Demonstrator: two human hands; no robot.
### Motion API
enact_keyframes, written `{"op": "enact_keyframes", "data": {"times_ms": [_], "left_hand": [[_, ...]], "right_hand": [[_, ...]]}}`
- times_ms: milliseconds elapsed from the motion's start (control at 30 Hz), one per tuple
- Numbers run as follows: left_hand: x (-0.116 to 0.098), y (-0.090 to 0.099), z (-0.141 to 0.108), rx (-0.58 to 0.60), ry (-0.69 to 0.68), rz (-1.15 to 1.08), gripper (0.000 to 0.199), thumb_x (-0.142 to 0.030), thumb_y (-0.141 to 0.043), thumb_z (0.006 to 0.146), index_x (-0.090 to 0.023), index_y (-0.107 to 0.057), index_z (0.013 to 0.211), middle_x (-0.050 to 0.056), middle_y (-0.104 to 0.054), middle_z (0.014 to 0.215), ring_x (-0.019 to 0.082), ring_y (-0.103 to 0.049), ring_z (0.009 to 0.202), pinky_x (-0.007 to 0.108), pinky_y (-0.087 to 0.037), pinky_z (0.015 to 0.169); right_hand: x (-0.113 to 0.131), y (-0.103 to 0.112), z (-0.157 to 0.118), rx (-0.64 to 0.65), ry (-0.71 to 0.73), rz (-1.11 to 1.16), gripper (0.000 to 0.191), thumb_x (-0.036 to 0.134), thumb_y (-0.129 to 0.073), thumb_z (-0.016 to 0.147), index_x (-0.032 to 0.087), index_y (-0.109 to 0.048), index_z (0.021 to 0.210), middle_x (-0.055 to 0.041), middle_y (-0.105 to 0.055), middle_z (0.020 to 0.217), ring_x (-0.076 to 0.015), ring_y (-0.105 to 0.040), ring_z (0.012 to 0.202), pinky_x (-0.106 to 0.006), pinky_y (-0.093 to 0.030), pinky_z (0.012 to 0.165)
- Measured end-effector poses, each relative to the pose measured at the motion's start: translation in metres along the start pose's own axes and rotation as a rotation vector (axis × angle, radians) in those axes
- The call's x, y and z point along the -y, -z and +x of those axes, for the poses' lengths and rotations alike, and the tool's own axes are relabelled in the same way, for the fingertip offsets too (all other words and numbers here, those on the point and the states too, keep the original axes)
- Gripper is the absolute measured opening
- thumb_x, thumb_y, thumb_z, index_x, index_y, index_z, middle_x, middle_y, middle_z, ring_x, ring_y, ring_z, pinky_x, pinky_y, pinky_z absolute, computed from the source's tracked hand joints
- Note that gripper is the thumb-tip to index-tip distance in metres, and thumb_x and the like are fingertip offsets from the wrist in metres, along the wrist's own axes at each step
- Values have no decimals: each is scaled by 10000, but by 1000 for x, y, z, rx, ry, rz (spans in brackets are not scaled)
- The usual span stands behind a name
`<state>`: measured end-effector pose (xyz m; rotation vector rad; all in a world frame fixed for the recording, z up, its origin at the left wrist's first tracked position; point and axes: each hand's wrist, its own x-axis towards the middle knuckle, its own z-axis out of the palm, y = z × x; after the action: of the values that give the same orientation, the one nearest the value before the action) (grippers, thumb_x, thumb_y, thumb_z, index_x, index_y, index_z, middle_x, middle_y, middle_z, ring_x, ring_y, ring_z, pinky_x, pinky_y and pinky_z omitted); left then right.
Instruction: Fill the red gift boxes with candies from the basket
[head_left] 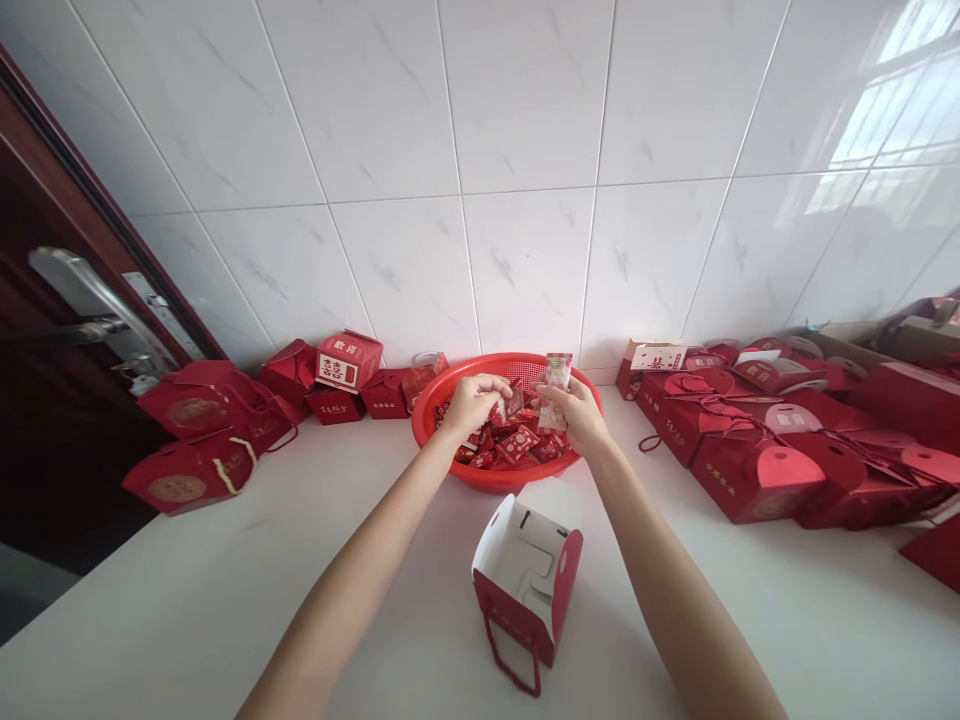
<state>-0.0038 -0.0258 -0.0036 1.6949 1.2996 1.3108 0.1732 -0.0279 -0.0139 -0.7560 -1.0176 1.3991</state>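
Both my hands are over a red plastic basket [480,482] filled with small red wrapped candies [517,445]. My left hand [480,400], at the basket's left side, is closed with its fingertips pinched on a small candy packet [498,410]. Between the fingers and thumb of my right hand [576,405] is a long, pale wrapped candy packet [556,385], held upright. In front of the basket stands an open red gift box [517,595], white inside, with its lid flaps up and a red cord handle hanging toward me. No sweets show inside it.
Closed red gift boxes [757,470] stand in rows on the right of the white table [315,600]. Several more red boxes [349,360] line the tiled wall at left, with larger ones [191,480] near the door handle [105,300]. A carton [915,345] stands far right.
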Motion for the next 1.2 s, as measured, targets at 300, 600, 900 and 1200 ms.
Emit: {"op": "enact_keyframes", "data": {"times_ms": [300, 600, 900, 1200], "left_hand": [[19, 12, 7, 116, 69, 305, 119, -136, -703, 606, -228, -734, 675, 21, -734, 697, 255, -698, 784, 335, -524, 786], [22, 8, 9, 134, 12, 221, 248, -261, -864, 523, -200, -742, 730, -28, -656, 569, 182, -620, 572, 316, -523, 681], [-2, 0, -2, -128, -96, -106, 366, -376, -738, 717, -164, -718, 1016, 96, -740, 1128, 256, -676, 1042, 392, -524, 943], [-3, -7, -6, 42, -30, -203, 406, -341, -818, 657, -163, -745, 1015, 71, -758, 988, 247, -692, 958, 394, -554, 879]], "right_hand": [[0, -1, 2, -29, -17, -2, 275, 321, -800, 601, 222, -612, 776, -34, -717, 775, -189, -649, 627, -283, -509, 478], [-1, 0, 0, -2, -13, 1, 279, 328, -795, 621, 217, -626, 813, -42, -726, 881, -193, -674, 668, -302, -529, 535], [-1, 0, -2, 17, 15, 11, 368, 365, -876, 575, 214, -637, 811, 13, -672, 734, -174, -648, 639, -296, -546, 551], [0, 1, -2, 75, 13, 24, 409, 397, -917, 535, 204, -678, 805, 11, -700, 698, -162, -642, 599, -310, -559, 592]]}}
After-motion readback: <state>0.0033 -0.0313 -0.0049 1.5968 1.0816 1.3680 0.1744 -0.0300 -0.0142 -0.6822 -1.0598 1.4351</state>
